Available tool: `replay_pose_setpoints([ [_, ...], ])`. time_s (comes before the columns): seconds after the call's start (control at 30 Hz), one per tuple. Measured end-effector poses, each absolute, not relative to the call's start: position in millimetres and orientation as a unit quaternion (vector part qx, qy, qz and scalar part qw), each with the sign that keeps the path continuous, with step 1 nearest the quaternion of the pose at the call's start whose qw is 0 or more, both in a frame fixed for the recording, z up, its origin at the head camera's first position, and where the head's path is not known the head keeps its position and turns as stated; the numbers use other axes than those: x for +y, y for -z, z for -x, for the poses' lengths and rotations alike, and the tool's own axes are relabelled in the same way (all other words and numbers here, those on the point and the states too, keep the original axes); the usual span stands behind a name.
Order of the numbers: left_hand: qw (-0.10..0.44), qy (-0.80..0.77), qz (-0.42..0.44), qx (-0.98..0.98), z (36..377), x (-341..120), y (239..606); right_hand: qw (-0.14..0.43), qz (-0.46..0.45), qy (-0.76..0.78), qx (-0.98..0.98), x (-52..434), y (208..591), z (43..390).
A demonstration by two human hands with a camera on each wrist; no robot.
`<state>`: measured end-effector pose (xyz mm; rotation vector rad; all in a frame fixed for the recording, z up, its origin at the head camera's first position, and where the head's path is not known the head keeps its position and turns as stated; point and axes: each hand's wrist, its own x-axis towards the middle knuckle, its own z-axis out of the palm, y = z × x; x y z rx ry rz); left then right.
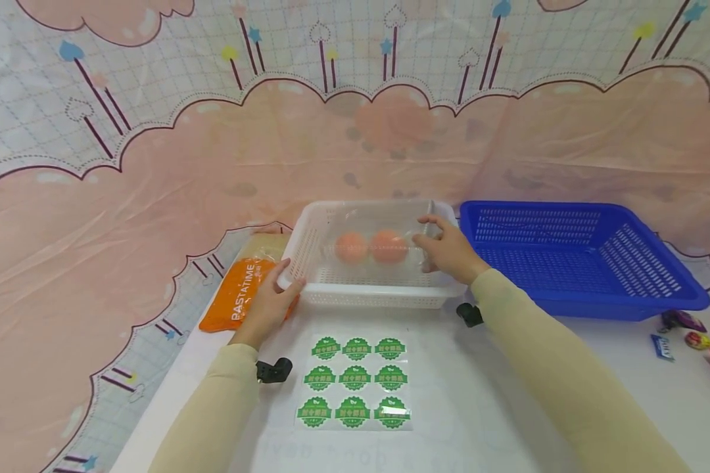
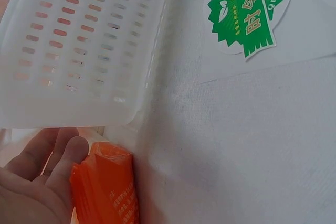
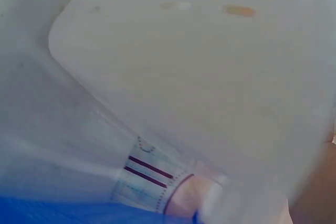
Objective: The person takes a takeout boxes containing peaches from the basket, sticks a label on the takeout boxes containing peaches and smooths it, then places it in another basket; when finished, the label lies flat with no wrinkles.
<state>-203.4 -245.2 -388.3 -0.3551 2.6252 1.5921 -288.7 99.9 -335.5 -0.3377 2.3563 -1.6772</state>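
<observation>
A white perforated basket [image 1: 367,292] stands at the table's middle. Inside it lies a clear plastic bag [image 1: 384,226] with two orange round fruits [image 1: 369,247]. My right hand [image 1: 432,240] reaches into the basket's right side and grips the bag's edge between curled fingers and thumb. My left hand [image 1: 286,276] rests with nearly straight fingers against the basket's front left corner, above an orange PASTATIME packet [image 1: 236,299]. The left wrist view shows those fingers [image 2: 50,161] under the basket's wall [image 2: 79,51], beside the orange packet [image 2: 105,187]. In the right wrist view the basket [image 3: 210,66] fills the frame, blurred.
A sheet of several green round stickers [image 1: 355,384] lies in front of the basket. An empty blue basket [image 1: 574,256] stands right of it. Small wrapped sweets [image 1: 683,320] lie at the far right edge. A pink patterned cloth [image 1: 154,164] hangs behind.
</observation>
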Motion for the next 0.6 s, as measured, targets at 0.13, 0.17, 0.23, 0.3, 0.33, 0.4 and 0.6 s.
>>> replay_pose_setpoints([
  [0.13,0.025,-0.513,0.112,0.851,203,-244,388,0.095,0.119,0.575,0.804,107,328,282],
  [0.17,0.025,-0.513,0.111,0.851,203,-244,388,0.092,0.12,0.577,0.803,108,326,280],
  [0.23,0.025,-0.512,0.11,0.851,203,-245,387,0.088,0.123,0.581,0.8,111,322,277],
  [0.3,0.026,-0.512,0.11,0.852,203,-245,387,0.082,0.126,0.584,0.798,114,319,273],
  [0.33,0.026,-0.512,0.11,0.852,202,-245,387,0.078,0.129,0.586,0.796,116,317,271],
  [0.4,0.026,-0.511,0.109,0.852,202,-245,387,0.068,0.133,0.586,0.797,119,314,267],
  [0.6,0.027,-0.508,0.106,0.854,202,-245,387,0.052,0.141,0.595,0.789,127,305,258],
])
